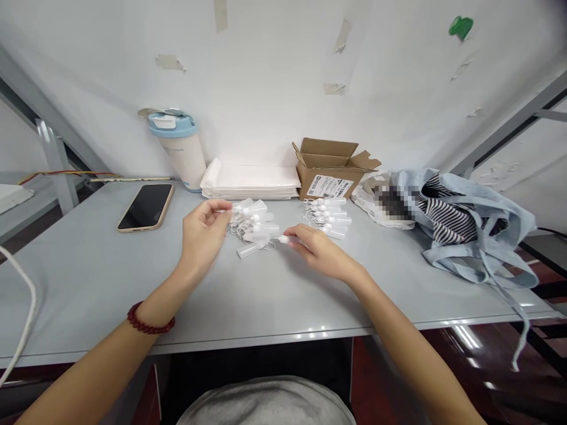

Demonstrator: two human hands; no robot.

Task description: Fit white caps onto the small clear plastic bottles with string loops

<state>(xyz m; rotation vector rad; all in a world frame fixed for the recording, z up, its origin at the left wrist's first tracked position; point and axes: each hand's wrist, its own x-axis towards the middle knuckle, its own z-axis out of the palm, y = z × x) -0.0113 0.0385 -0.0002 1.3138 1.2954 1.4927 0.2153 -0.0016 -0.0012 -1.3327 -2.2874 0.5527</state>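
A pile of small translucent plastic tubes [261, 227] with white caps and thin white cords lies mid-table. At the pile's left edge is my left hand [204, 233], thumb and index finger brought together; what they pinch, if anything, I cannot make out. My right hand [314, 251] grips one white-capped tube [283, 239] by its end, at the right side of the pile. A second group of the same tubes [332, 218] lies in a rough row behind my right hand, their cords pointing left.
Along the wall stand a cream tumbler with a blue lid [181, 147], a stack of white padded envelopes [252, 180] and an open cardboard box [330, 171]. A phone [146, 206] lies at left. A light blue cloth bag [478, 218] and white plastic bag [367, 198] lie at right.
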